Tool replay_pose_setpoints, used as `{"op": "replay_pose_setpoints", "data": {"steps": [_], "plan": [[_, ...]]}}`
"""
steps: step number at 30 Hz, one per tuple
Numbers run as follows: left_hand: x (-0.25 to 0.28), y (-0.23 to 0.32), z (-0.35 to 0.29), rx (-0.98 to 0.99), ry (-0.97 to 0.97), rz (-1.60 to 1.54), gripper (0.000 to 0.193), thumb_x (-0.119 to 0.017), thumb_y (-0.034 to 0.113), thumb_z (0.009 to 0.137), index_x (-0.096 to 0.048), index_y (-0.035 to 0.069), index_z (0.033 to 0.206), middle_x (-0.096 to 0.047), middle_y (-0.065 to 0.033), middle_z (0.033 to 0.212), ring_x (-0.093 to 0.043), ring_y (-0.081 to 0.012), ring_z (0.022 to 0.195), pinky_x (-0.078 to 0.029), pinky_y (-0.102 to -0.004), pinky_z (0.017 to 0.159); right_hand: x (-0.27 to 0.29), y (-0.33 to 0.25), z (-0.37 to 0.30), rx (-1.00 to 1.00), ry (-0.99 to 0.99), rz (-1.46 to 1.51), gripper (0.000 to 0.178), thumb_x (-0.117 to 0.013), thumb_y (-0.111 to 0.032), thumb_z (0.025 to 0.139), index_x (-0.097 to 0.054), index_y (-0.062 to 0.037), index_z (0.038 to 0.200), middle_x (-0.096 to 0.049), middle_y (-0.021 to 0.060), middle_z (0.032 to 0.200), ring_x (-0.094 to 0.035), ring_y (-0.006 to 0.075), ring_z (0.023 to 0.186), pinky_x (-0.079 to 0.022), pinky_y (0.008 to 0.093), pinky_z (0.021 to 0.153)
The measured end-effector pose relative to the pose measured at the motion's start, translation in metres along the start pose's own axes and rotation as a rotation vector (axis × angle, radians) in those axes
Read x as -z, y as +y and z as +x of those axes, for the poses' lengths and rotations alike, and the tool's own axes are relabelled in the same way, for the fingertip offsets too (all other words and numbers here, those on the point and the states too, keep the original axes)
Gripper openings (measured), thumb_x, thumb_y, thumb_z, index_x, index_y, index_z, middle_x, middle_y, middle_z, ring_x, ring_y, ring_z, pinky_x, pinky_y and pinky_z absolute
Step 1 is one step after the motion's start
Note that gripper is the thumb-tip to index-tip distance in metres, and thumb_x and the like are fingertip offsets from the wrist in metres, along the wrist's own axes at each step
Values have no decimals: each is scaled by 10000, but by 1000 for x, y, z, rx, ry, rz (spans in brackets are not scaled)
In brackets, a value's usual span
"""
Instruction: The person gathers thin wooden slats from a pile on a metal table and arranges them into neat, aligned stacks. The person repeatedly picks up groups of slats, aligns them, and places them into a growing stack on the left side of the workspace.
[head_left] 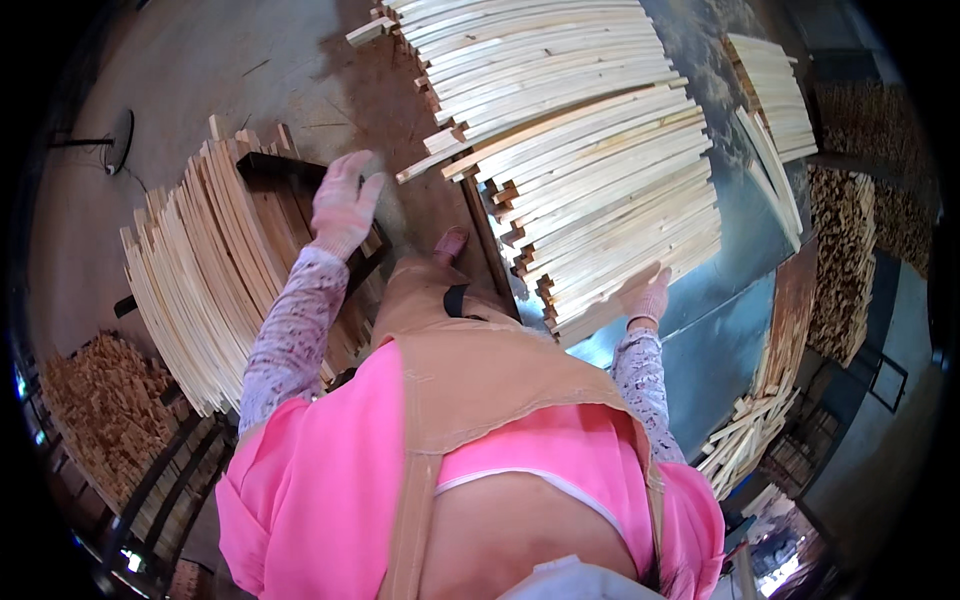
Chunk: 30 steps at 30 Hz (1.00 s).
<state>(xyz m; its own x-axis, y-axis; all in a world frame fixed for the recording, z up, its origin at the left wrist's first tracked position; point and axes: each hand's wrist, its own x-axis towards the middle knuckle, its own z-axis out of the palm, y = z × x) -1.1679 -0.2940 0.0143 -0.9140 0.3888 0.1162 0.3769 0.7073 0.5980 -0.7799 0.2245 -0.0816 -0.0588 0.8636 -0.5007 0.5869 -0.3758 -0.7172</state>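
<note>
My left hand (343, 205), in a pale glove, is raised with its fingers stretched and apart, holding nothing. It is beside a dark metal bar (282, 166) at a stack of long wooden strips (205, 265) on my left. My right hand (650, 300), also gloved, is at the near right side of a wide layer of pale wooden strips (600, 190) on the metal table. Its fingers look extended and seem close to the nearest strips; whether they touch is unclear. The strips lie side by side, their left ends uneven and jutting past the table edge.
The blue-grey metal table (715, 325) spreads to the right, with a few loose strips (770, 180) and another bundle (770, 95) farther off. Wood stacks (842, 265) stand at the right, and a tall pile (105, 410) at the lower left. My foot (452, 243) is between the left stack and the table.
</note>
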Motion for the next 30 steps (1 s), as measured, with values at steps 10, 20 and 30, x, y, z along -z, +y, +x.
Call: {"op": "replay_pose_setpoints", "data": {"steps": [10,20,30], "plan": [[-94,20,19,139,-133,-96,489,-550,448,1101,-663,71,1393,-670,-206,1403,-600,-398,1333,-446,-451,1161,-36,47,-53,191,310,-174,432,-611,-193,1013,-551,-129,1435,-669,274,1238,-700,476,1113,-585,513,945],[-97,90,43,-283,-61,-394,609,-754,441,966,-624,65,1427,-651,-201,1390,-636,-423,1236,-507,-515,1069,-20,-16,-99,182,379,-323,680,-687,-448,977,-568,-38,1506,-632,310,1291,-644,496,1172,-513,543,1052],[-106,162,64,-307,-310,361,847,-781,554,869,-553,61,1519,-584,-157,1489,-510,-350,1404,-359,-494,1231,-143,-182,-143,204,-392,-351,1120,-672,-566,967,-122,96,1682,-725,357,1201,-708,454,1184,-559,463,1010]]}}
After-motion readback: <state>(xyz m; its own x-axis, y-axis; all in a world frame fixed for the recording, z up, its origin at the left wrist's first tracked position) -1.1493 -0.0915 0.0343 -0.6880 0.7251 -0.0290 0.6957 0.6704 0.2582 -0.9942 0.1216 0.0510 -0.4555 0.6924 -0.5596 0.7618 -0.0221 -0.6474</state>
